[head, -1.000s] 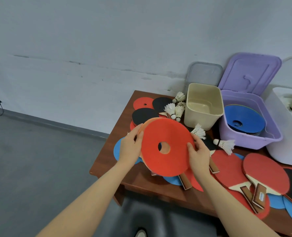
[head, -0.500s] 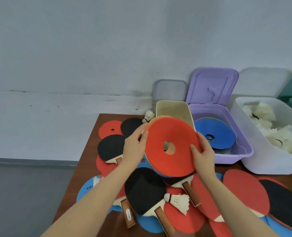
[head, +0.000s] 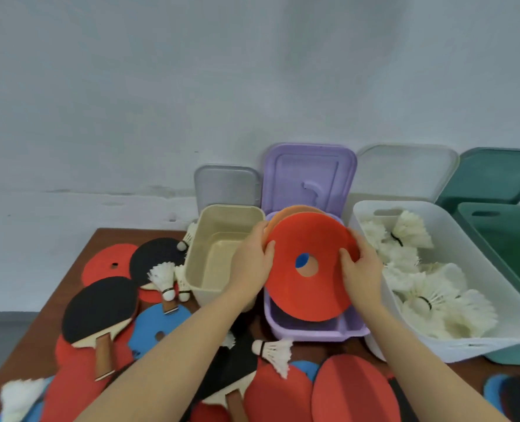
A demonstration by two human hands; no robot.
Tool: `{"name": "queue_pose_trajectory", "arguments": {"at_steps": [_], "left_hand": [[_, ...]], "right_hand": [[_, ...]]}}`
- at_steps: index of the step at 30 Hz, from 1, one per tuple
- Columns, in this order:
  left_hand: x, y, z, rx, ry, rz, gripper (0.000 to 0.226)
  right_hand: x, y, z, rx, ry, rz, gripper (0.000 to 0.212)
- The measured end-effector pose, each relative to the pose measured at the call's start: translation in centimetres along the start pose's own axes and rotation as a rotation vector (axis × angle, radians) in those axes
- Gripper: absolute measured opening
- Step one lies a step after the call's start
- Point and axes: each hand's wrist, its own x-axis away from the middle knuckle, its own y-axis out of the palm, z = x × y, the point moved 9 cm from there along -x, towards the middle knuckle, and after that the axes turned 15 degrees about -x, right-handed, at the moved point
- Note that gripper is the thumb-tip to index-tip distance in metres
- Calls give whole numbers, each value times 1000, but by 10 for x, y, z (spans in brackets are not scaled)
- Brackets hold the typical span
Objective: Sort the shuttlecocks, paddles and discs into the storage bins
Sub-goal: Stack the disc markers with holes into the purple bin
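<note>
I see both grips on the red disc (head: pixel 309 287): left hand (head: pixel 252 263) and right hand (head: pixel 360 269) pinch its opposite edges, holding it tilted above the purple bin (head: pixel 313 330), beside the beige bin (head: pixel 213 269).

Both hands (head: pixel 307 269) hold discs (head: pixel 309 287) above purple bin (head: pixel 313 332).
</note>
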Motion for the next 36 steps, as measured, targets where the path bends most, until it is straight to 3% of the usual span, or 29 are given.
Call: {"name": "queue_pose_trajectory", "arguments": {"at_steps": [3, 6, 9, 15, 17, 22, 31, 36], "left_hand": [[-19, 41, 6, -103, 38, -72, 39], [-28, 72, 1, -594, 67, -192, 44], [-22, 75, -4, -752, 122, -212, 51], [-2, 38, -11, -805, 228, -148, 49], [8, 18, -15, -767, 213, -135, 57], [45, -56, -34, -785, 268, 102, 41], [129, -175, -159, -728, 58, 19, 51], [185, -209, -241, -725, -55, -127, 55]], "right_hand": [[-21, 1, 22, 195, 3, -74, 43], [-23, 18, 38, 474, -24, -205, 44], [-15, 31, 38, 520, -56, -303, 47], [6, 46, 19, 543, -172, -364, 39], [18, 55, 6, 518, -214, -370, 41], [66, 101, -35, 433, -358, -431, 32], [195, 231, -78, 276, -376, -622, 29], [277, 294, -83, 237, -324, -824, 35]]}}
